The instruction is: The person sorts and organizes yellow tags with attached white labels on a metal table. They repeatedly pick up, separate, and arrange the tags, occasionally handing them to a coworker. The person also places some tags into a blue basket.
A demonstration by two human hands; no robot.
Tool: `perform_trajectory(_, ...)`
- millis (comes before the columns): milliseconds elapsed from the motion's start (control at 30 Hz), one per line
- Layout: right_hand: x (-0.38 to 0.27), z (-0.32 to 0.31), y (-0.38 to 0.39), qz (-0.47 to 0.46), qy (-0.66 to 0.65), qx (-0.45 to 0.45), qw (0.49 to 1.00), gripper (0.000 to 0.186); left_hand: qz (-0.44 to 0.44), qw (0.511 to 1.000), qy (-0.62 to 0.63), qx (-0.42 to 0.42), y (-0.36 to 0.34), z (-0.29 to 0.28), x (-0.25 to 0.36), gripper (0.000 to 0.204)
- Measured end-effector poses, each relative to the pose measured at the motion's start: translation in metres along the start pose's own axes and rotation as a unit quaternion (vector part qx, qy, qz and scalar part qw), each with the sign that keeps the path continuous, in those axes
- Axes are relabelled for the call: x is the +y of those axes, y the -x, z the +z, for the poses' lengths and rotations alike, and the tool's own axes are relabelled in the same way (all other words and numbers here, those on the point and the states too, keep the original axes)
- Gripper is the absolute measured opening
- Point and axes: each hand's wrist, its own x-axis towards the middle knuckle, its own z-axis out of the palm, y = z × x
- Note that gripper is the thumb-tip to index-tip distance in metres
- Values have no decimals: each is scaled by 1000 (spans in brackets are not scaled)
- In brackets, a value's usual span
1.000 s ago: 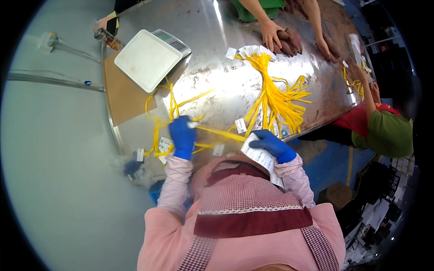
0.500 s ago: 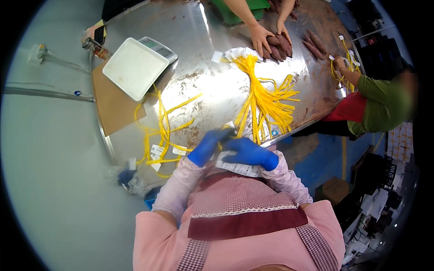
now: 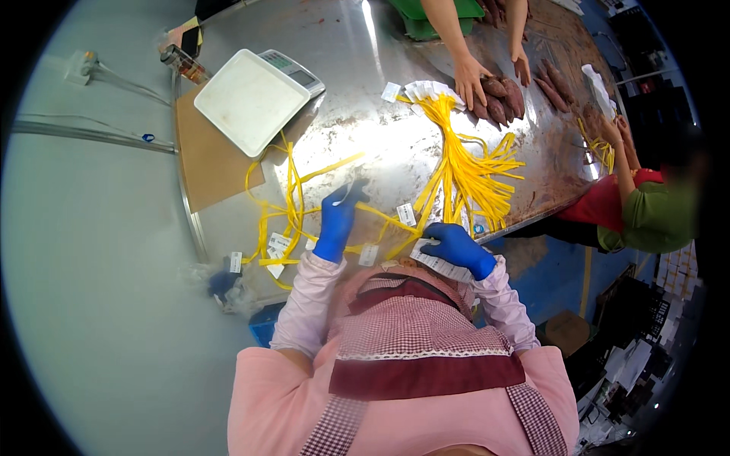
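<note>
My left hand (image 3: 338, 216), in a blue glove, is raised over the table's near left, fingers curled round a yellow strap, fingertips blurred. This strap (image 3: 388, 218) stretches rightward toward my right hand (image 3: 456, 247), also gloved, which grips a white sheet of labels (image 3: 445, 267). Beside it is a white tag (image 3: 405, 214). Loose yellow straps with tags (image 3: 278, 243) lie left of my left hand. A thick bundle of yellow straps (image 3: 464, 171) with white tags at its top lies beyond my right hand.
A scale with white tray (image 3: 247, 102) stands on the steel table (image 3: 365, 129) near cardboard (image 3: 205, 159). Co-workers' hands touch sweet potatoes (image 3: 506, 102) at the back; a green bin (image 3: 422, 19) is behind them. Another person (image 3: 642, 205) works at the right edge.
My hands, together half a second ago, have drawn apart: the left up and leftward, the right to the right with the label sheet. A co-worker's hands have also shifted.
</note>
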Motion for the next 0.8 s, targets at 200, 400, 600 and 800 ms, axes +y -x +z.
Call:
perform_trajectory(200, -42, -32, 3, -103, -189, 95, 972, 33, 61, 993, 26, 99, 12, 5, -11, 26)
perform_trajectory(400, -95, -1, -15, -15, -452, -9, 892, 33, 335, 831, -417, 154, 14, 24, -14, 43)
perform_trajectory(600, -82, 5, -36, 33, -403, 68, 912, 31, 291, 890, -345, 58, 30, 17, -6, 55)
perform_trajectory(800, -63, -36, -31, -98, -54, 14, 994, 31, -19, 996, 10, -91, 44, -11, 25, 59)
